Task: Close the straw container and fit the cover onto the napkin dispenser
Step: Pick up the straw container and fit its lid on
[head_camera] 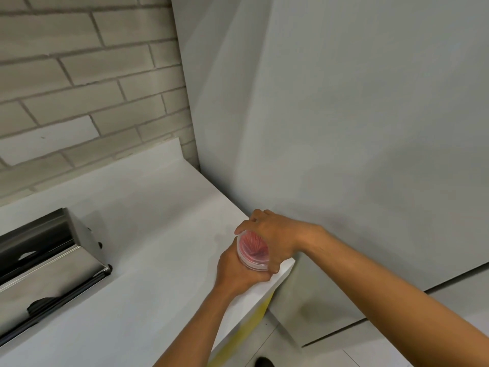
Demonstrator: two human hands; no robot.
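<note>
- Gripping the straw container (253, 252) from below, the left hand (236, 274) holds it.
- Right hand (272, 238) clasps its clear lid, near the counter (132, 234) corner.
- Steel napkin dispenser (45, 260) sits far left.

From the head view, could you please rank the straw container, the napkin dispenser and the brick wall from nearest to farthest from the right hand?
1. Straw container: gripped by the right hand, at the counter's right edge.
2. Napkin dispenser: across the counter, far left.
3. Brick wall: behind the counter, upper left.

Soft even light, slight blur
</note>
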